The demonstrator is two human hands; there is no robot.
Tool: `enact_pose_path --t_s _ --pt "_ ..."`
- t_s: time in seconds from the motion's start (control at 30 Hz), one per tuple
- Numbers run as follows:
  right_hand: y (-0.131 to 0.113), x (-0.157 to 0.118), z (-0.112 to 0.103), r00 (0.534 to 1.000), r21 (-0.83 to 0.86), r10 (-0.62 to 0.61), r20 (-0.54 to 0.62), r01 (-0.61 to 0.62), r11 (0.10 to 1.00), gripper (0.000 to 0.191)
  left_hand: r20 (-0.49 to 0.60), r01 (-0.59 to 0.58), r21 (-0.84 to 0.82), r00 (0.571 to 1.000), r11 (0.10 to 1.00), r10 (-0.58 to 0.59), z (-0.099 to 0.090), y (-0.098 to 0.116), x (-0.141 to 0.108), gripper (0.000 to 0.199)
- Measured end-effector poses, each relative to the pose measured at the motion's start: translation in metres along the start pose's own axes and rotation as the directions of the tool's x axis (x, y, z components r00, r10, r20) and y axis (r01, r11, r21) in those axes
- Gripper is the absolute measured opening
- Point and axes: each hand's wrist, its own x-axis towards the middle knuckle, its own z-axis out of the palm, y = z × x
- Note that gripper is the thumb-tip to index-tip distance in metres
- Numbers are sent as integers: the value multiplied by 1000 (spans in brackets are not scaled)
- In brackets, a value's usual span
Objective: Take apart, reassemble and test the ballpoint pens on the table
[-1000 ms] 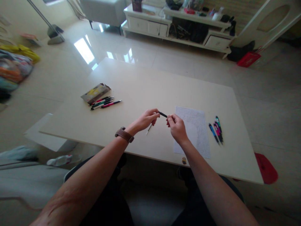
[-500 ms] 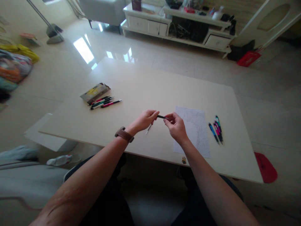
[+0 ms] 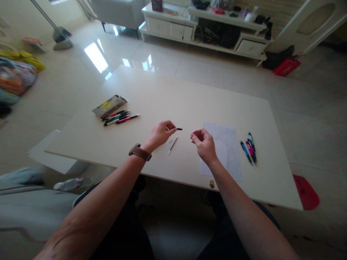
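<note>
My left hand [image 3: 162, 133], with a brown-strapped watch [image 3: 140, 152] on its wrist, grips a pen barrel; its short black end [image 3: 179, 129] sticks out past the fingertips, the rest hidden in the hand. To the right, my right hand [image 3: 202, 142] is apart from it, thumb and fingers pinched; whatever is between them is too small to make out. A thin pen refill [image 3: 172, 145] lies on the table just below the left hand. Close beside the refill is a tiny spring-like piece [image 3: 170, 141]. A sheet of lined paper [image 3: 226, 151] lies partly under my right hand and forearm.
Several pens [image 3: 120, 118] lie by an opened box [image 3: 110, 106] on the left of the white table [image 3: 173, 97]. At the right is another group of pens [image 3: 249, 148]. A small yellow figure sticker [image 3: 211, 183] is near the front edge.
My hands have come apart: the left moved slightly left and away from me with the pen barrel, the right let go of its end. More of the refill now shows.
</note>
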Motion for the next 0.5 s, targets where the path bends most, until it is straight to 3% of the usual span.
enact_pose_path --t_s 0.13,0.5 --pt "4 0 0 999 4 18 52 -18 1000 28 -109 100 144 990 984 -85 -11 -9 2 14" --pt "-1 -5 -1 993 -182 -13 120 35 983 29 -46 113 466 994 877 -103 3 -36 3 14"
